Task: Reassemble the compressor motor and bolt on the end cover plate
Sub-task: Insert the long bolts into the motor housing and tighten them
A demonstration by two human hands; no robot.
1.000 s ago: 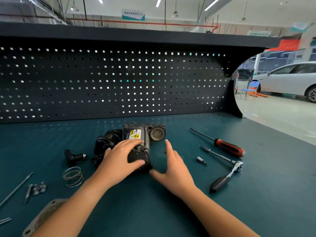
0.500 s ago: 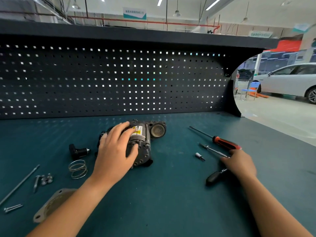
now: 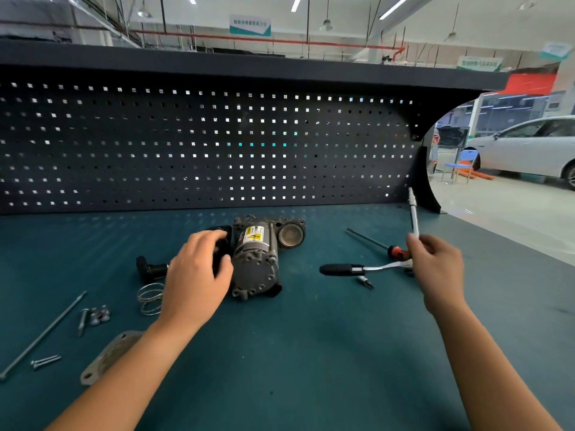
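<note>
On our teal workbench (image 3: 280, 353) the grey metal compressor motor (image 3: 255, 259) lies centre, coiled wire spring (image 3: 149, 298) left, black-handled ratchet (image 3: 342, 270) right, flat metal cover plate (image 3: 105, 359) front-left.

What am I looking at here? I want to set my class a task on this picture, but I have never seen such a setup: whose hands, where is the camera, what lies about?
No machine here: a person works with bare hands, filmed by a camera worn on the head, looking down at a green workbench. The left hand grips the grey motor. The right hand holds a wrench, its bar pointing up. On the bench lie a screwdriver, a spring, a long rod, bolts and a metal cover plate.
</note>
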